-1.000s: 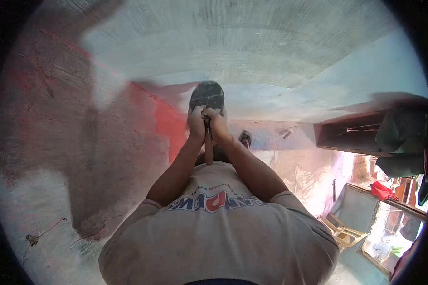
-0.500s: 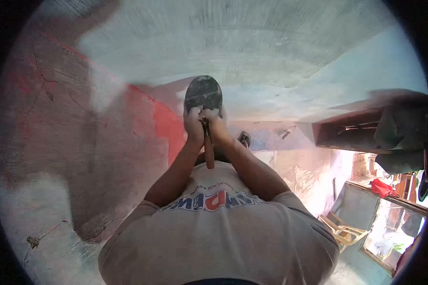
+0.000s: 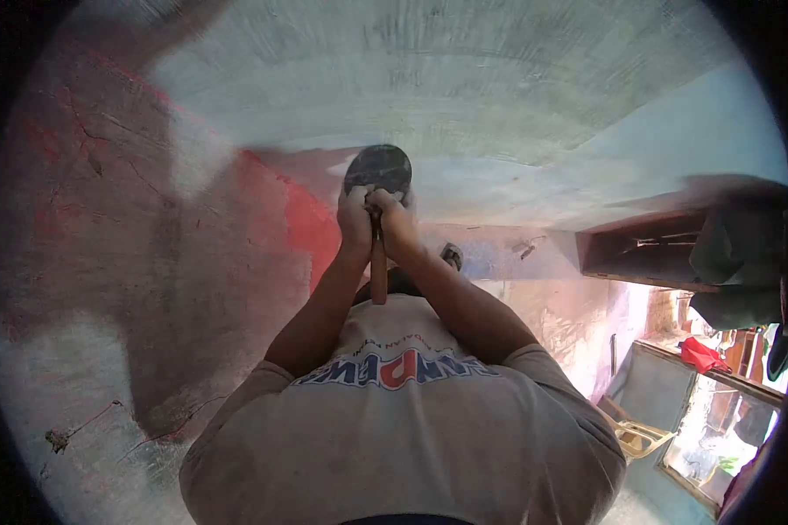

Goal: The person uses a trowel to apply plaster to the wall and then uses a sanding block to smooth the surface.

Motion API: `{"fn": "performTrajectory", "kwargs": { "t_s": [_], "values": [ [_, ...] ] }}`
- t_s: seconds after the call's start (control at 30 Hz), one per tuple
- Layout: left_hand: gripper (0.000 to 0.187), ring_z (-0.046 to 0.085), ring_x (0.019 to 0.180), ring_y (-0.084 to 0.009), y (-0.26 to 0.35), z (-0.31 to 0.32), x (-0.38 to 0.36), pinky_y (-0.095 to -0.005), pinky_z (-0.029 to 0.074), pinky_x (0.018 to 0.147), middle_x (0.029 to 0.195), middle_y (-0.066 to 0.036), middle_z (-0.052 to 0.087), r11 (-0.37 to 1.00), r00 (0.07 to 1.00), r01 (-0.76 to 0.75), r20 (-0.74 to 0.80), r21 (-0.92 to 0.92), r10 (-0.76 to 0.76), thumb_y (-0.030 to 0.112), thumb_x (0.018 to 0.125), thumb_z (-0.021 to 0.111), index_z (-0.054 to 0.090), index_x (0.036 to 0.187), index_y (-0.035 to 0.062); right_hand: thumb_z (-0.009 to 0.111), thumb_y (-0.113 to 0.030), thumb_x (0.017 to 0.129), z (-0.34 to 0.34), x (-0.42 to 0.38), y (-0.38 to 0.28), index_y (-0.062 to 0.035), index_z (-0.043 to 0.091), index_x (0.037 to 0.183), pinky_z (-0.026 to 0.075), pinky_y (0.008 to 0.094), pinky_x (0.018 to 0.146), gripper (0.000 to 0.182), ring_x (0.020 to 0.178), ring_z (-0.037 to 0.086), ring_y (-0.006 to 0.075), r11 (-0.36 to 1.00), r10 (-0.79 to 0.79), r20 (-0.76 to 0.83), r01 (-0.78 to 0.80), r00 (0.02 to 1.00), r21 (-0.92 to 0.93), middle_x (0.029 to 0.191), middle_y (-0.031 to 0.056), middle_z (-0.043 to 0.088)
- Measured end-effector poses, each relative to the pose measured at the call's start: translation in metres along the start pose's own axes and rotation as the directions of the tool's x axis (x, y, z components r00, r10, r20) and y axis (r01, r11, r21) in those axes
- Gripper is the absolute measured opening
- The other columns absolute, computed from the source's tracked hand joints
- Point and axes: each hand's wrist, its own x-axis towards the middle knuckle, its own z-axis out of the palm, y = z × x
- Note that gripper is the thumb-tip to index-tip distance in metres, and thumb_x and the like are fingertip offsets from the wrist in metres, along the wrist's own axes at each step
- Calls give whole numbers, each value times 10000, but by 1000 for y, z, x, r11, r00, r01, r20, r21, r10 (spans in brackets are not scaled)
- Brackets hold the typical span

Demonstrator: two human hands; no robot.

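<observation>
My left hand (image 3: pixel 355 222) and my right hand (image 3: pixel 396 224) are side by side in front of my chest, fingers closed around the near part of a dark oval tool (image 3: pixel 380 164). Its rounded, smudged face extends beyond my knuckles, below the pale grey-green surface in view. A brown handle (image 3: pixel 379 276) comes out between my wrists and points back towards my shirt (image 3: pixel 394 420). What my fingers grip exactly is partly hidden by the hands themselves.
At left is a rough wall (image 3: pixel 210 289) with red and pale patches and cracks. A dark recessed shelf (image 3: pixel 643 249) with hanging cloth is at right. Below it are a red cloth (image 3: pixel 703 355), a yellowish chair (image 3: pixel 643 437) and a bright framed opening.
Both hands and the dark tool have shifted slightly. The tool's oval end sits a little lower and further right, and its handle end has moved slightly left and up.
</observation>
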Motion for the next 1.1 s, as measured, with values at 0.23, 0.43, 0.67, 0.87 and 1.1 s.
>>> {"fn": "performTrajectory", "kwargs": {
  "t_s": [0.23, 0.43, 0.67, 0.87, 1.1],
  "values": [
    [254, 588, 858, -164, 12, 8, -20, -303, 490, 777, 968, -54, 599, 988, 997, 57, -64, 141, -49, 123, 864, 528, 575, 1096, 31, 594, -21, 765, 0, -11, 2, -20, 585, 933, 476, 266, 649, 168, 715, 591, 154, 988, 69, -50, -61, 996, 140, 806, 51, 609],
    [195, 580, 852, -141, 50, 36, -47, -289, 486, 789, 957, -44, 590, 975, 991, -90, 78, -201, 108, 114, 876, 522, 575, 1048, 40, 556, -52, 802, -3, -7, 8, -15, 593, 950, 482, 286, 678, 157, 754, 577, 138, 975, -209, 109, 216, 972, -57, 837, 42, 603],
    [204, 580, 864, -150, -16, -14, 16, -301, 479, 780, 968, -54, 595, 961, 989, 145, -74, 236, -131, 119, 900, 507, 564, 1077, 34, 580, -38, 799, -17, 21, 35, -17, 563, 1014, 494, 298, 684, 217, 776, 595, 158, 981, 157, -65, -149, 985, 124, 852, 59, 599],
    [215, 567, 872, -144, 42, 27, -35, -285, 472, 802, 987, -49, 586, 993, 993, -72, 81, -94, 80, 106, 877, 515, 567, 1079, 52, 576, -26, 786, 5, -14, 0, -25, 589, 900, 478, 281, 641, 116, 702, 577, 138, 979, -204, 51, 203, 978, 20, 766, 34, 585],
    [192, 573, 869, -136, 5, 3, 10, -283, 475, 782, 981, -41, 588, 985, 998, 41, 40, 165, -48, 112, 880, 518, 568, 1054, 47, 575, -44, 819, -9, 19, 20, -8, 556, 1059, 499, 299, 688, 244, 780, 583, 159, 998, -8, -50, 11, 999, 67, 902, 66, 597]
  ]
}}
